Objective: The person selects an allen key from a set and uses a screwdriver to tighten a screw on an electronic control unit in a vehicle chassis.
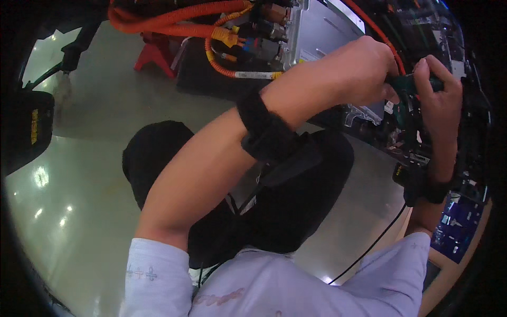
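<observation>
My left hand (374, 66) reaches across to the right, its back toward me and its fingers curled round one end of a dark green, handle-like piece (404, 89). My right hand (439, 103) comes up from below on the far right, thumb and fingers bent round the other end. The two hands almost meet there. An orange-red cable (390, 39) runs down between them. What kind of thing the green piece is, I cannot make out; my fingers cover much of it.
A silver metal housing (327, 31) with connectors on its left side stands ahead. Thick orange cables (179, 21) loop at upper left, above a red stand (156, 55). Dark machinery (470, 127) lines the right, with a blue panel (457, 224) below. A black case (29, 127) sits at left.
</observation>
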Demonstrator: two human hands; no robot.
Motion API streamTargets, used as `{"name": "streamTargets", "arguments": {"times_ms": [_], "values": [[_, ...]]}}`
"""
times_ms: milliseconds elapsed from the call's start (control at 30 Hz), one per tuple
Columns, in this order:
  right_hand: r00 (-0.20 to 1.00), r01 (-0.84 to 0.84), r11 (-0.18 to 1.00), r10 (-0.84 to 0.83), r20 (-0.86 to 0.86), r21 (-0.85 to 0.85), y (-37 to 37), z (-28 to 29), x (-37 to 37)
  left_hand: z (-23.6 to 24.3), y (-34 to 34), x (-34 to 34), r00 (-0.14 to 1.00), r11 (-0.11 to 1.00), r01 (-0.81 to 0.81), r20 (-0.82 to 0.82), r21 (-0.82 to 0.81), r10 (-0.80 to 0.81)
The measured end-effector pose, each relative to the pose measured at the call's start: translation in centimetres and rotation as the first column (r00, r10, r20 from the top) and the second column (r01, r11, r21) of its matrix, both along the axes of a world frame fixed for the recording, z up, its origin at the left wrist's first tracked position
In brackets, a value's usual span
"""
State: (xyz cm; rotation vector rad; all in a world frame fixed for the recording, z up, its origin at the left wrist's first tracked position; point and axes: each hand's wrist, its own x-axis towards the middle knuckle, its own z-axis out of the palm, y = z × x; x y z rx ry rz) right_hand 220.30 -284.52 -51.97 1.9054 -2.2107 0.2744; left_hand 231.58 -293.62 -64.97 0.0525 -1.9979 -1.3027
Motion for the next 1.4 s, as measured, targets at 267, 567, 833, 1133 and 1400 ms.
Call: {"name": "streamTargets", "arguments": {"times_ms": [267, 567, 833, 1133, 1400], "values": [[0.941, -0.334, 0.942, 0.336, -0.032, 0.037, 0.7, 0.1, -1.2, -0.7, 0.7, -0.5, 0.995, 1.000, 0.021, -0.102, 0.015, -0.020], [0.956, 0.262, 0.920, -0.289, 0.050, 0.292, 1.6, 1.8, 2.2, -0.3, -1.2, 0.3, 0.969, 0.969, 0.247, -0.016, 0.008, -0.247], [0.978, 0.197, 0.790, -0.198, -0.062, 0.580, -0.5, 2.3, 1.9, -1.8, -5.2, 2.5, 0.994, 0.995, 0.093, 0.053, -0.024, -0.092], [0.918, 0.048, 0.716, 0.243, -0.313, 0.696, 1.1, 3.7, -0.5, -2.2, -6.7, 3.5, 0.998, 0.996, -0.054, 0.047, 0.077, 0.051], [0.866, -0.125, 0.631, 0.446, -0.226, 0.765, -2.6, 3.5, 3.1, -2.8, -5.9, 3.8, 1.000, 0.999, -0.004, 0.015, 0.045, 0.004]]}}
